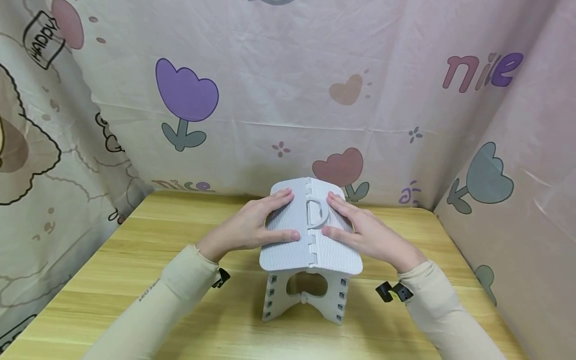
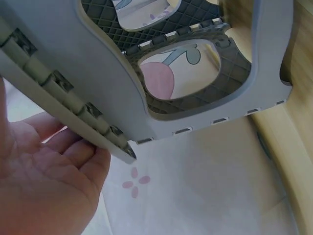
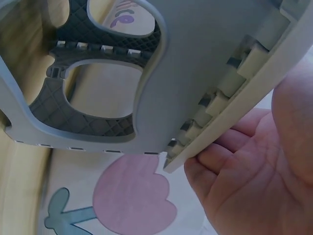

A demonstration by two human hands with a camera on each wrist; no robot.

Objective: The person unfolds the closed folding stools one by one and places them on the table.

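Note:
A white plastic folding step stool (image 1: 288,255) stands on the table, its two top panels hinged along the middle and sloping down to each side like a low roof. A loop handle (image 1: 320,214) lies at the centre hinge. My left hand (image 1: 252,222) rests on the left panel, fingers and thumb stretched over the ribbed surface. On the other panel lies my right hand (image 1: 369,230), its fingers likewise extended towards the hinge. In the wrist views, the stool's side legs (image 2: 225,107) and its folding end panel (image 3: 54,98) with oval cut-outs show beneath the top.
The wooden table (image 1: 148,250) carries the stool near its middle. Behind it hangs a printed curtain (image 1: 270,100) with tulips and lettering, which continues along the left and right sides. Small black devices (image 1: 393,291) are strapped under both sleeved wrists.

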